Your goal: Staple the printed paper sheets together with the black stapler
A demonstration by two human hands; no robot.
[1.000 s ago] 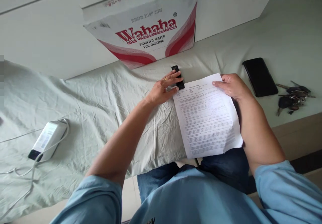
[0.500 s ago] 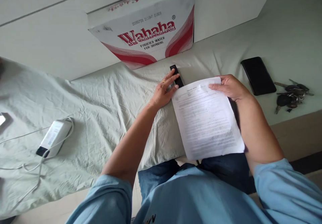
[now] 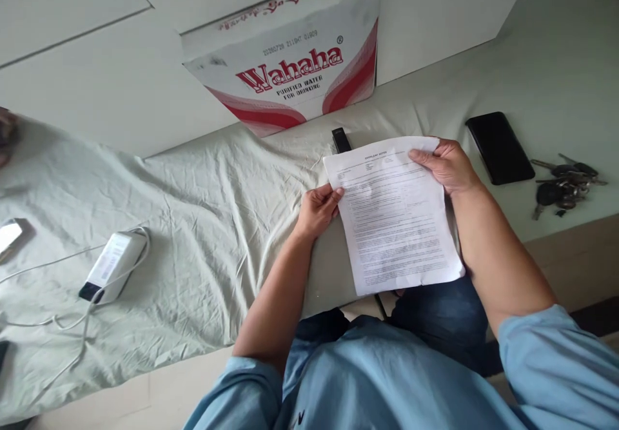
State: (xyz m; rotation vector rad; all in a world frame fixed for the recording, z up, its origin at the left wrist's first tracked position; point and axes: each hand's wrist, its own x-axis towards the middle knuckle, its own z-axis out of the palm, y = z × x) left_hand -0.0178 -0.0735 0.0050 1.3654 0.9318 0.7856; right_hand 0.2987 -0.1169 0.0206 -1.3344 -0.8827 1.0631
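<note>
A printed sheet of paper (image 3: pixel 394 224), slightly creased, is held up above the table's front edge. My left hand (image 3: pixel 318 209) pinches its left edge, thumb on the printed side. At the upper right corner my right hand (image 3: pixel 449 164) grips the sheet, thumb in front and fingers behind. Just beyond the paper's top edge lies a small black stapler-like object (image 3: pixel 341 138), its lower part hidden by the sheet.
A Wahaha water carton (image 3: pixel 290 62) stands at the back. To the right are a black phone (image 3: pixel 500 147) and a bunch of keys (image 3: pixel 565 182). A white power bank or adapter (image 3: pixel 116 265) with a cable lies left on the wrinkled cloth (image 3: pixel 207 224). Part of another person's hand (image 3: pixel 7 135) shows far left.
My left hand has left the black object and come back toward me, taking the paper's left edge. My right hand keeps its grip; the sheet now covers more of the black object.
</note>
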